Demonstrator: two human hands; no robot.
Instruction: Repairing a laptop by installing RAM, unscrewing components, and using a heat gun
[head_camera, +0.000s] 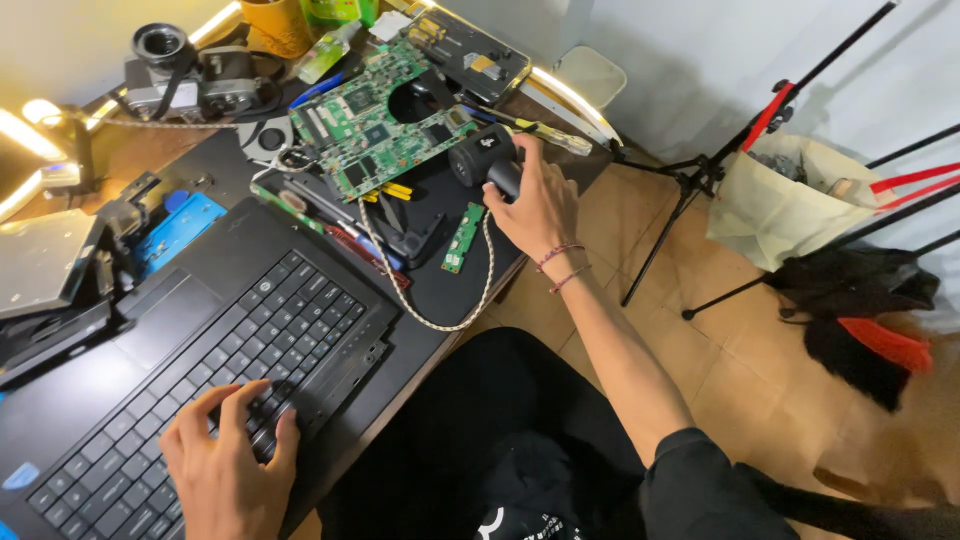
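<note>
My left hand (228, 462) lies flat on the keys of a black laptop base (190, 350) near the desk's front edge, fingers spread. My right hand (535, 205) reaches out and grips a black cylindrical tool with a handle (485, 157), its barrel pointing toward a green motherboard (375, 115). A braided cord (440, 310) loops from the tool across a black mat. A small green circuit strip (463, 238) lies just left of my right hand.
A camera (185, 75) stands at the back left with an amber cup (278, 22) near it. A blue tray (180, 228) and metal drive (40, 262) lie at left. A tripod (700, 180), a cloth bag (790, 205) and red-black gear (870, 330) occupy the tiled floor at right.
</note>
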